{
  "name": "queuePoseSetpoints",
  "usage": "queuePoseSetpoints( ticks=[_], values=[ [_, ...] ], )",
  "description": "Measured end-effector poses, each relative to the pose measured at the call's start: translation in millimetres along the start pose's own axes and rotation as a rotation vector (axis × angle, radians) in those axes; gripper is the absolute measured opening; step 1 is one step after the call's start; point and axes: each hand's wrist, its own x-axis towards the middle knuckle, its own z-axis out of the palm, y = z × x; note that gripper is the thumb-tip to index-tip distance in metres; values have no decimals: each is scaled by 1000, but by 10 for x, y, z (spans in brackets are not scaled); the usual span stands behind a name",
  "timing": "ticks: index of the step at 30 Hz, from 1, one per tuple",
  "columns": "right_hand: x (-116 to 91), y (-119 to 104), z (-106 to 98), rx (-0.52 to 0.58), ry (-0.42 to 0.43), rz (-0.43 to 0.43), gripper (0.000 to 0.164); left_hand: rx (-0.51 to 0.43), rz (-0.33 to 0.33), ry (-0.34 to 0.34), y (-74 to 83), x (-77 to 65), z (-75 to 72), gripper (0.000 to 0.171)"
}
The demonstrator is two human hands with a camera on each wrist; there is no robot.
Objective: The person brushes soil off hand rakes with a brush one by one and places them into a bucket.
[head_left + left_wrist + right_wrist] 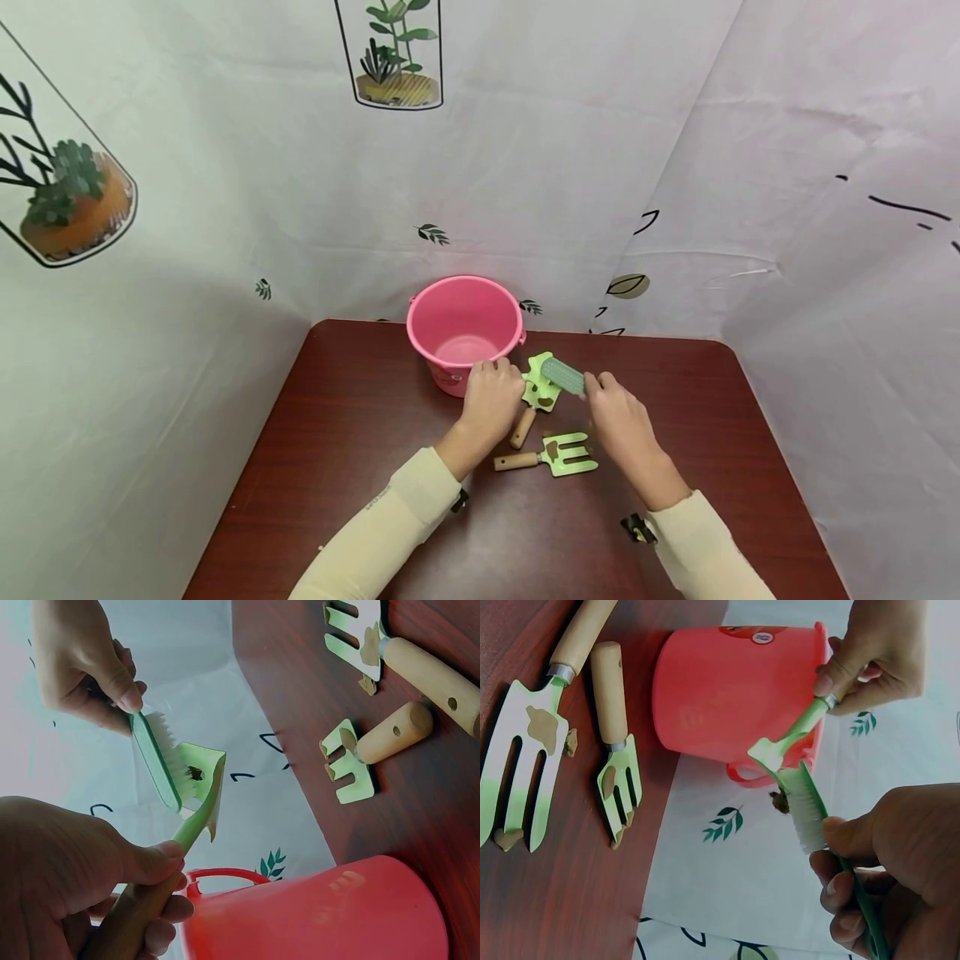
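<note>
A small trowel (196,822) with a light green blade and wooden handle is gripped by the left hand (492,398), thumb near the metal neck. In the right hand (621,421) is a green brush (562,376) with white bristles, pinched by its handle. The bristles lie against the trowel's blade. A dark brown clump (779,800) shows on the blade beside them. Both hands are above the table, by the bucket's right side. On the tabletop below lie a large hand fork (517,462) and a small hand fork (525,427), both green with wooden handles and brown patches.
A pink bucket (465,308) stands upright at the back of the dark red-brown table (322,433). Brown crumbs (510,839) lie around the forks' tines. White printed cloth (525,167) hangs close behind the table and along both sides.
</note>
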Motion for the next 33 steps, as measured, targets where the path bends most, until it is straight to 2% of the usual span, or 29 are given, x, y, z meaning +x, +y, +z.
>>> queuePoseSetpoints(
  ticks=[7, 13, 16, 20, 23, 33],
  values=[
    [-13, 138, -54, 34, 17, 20, 33, -5, 0, -6, -29, -11, -4, 13],
    [-45, 319, -130, 76, 10, 86, 33, -12, 1, -21, -52, -23, -16, 13],
    [-50, 355, -146, 111, 43, 69, 32, -10, -3, -25, -66, -27, -19, 13],
    [-43, 309, -95, 152, 105, -24, 32, -8, -9, -23, -75, -28, -21, 9],
    [-34, 224, -44, 172, 112, -69, 33, -12, -10, -11, -69, -24, -16, 8],
    [-11, -23, 49, 153, 13, -63, 34, -4, -17, 47, -37, -18, 6, 11]
  ],
)
